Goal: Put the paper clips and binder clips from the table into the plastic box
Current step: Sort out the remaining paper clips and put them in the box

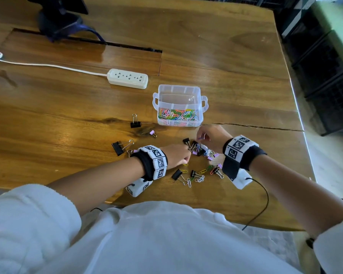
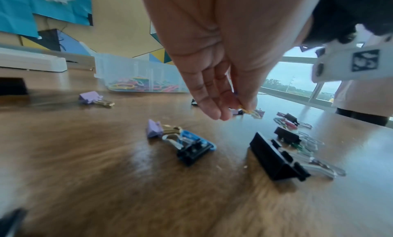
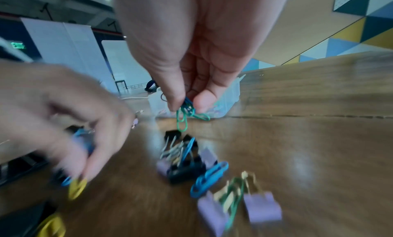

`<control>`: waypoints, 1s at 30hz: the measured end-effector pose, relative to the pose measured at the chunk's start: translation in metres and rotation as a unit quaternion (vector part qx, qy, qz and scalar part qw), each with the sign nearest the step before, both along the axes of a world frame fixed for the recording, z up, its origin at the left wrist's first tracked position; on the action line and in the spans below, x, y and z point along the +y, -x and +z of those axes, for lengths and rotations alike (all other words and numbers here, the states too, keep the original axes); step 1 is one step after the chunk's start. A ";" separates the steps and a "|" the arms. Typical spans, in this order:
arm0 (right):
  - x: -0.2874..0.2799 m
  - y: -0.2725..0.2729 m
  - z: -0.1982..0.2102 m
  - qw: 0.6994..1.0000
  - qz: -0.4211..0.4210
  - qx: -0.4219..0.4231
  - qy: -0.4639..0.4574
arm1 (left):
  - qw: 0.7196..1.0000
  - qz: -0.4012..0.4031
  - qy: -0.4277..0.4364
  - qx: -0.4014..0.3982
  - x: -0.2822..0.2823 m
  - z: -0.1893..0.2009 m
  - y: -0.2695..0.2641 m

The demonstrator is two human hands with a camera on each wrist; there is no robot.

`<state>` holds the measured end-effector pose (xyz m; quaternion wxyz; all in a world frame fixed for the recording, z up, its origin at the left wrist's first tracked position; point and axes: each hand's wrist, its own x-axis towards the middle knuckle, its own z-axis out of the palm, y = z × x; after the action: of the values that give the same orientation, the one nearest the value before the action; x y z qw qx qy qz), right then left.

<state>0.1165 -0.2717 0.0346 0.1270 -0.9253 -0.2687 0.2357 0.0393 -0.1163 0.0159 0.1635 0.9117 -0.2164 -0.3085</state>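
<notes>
The person is in the middle of gathering: both hands work in the scatter of clips on the wooden table (image 1: 67, 119), just in front of the plastic box (image 1: 179, 105). The box stands open, its near compartment already holding a heap of coloured paper clips (image 1: 176, 115); the far compartment looks nearly bare.

The right hand (image 1: 210, 138) has thumb and fingertips pinched on a small bunch of green and blue paper clips (image 3: 187, 113), which dangle just above the pile (one hangs linked below the others). The left hand (image 1: 176, 157) reaches down with its fingertips closed on a yellow paper clip (image 2: 246, 110) at the table surface; whether that clip is already lifted I cannot tell.

Still on the table are several black binder clips (image 1: 135, 123), some small purple binder clips (image 1: 152, 133), and loose paper clips near the table's front edge (image 1: 200, 177).

So the step in hand is picking, not dropping. The next move probably calls for carrying the right hand's bunch forward over the box's near compartment and parting the fingers there. The linked clips may swing and catch the rim, so the hand should clear the wall first. The binder clips will need a wider grip.
</notes>
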 end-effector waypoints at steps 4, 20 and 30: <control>0.014 -0.027 0.011 0.997 -0.050 -0.044 -0.031 | 0.999 -0.025 -0.026 -0.005 -0.008 -0.002 0.006; 0.048 -0.060 0.000 0.973 -0.180 -0.022 -0.140 | 0.974 -0.136 -0.180 -0.027 -0.027 0.000 -0.002; 0.016 -0.050 0.003 0.977 -0.175 -0.025 -0.123 | 0.968 -0.166 -0.178 -0.068 -0.019 -0.006 -0.002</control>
<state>0.1661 -0.2558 0.0371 0.2725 -0.9407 -0.1328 0.1520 0.0411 -0.1353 0.0103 -0.0701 0.8965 -0.3166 -0.3018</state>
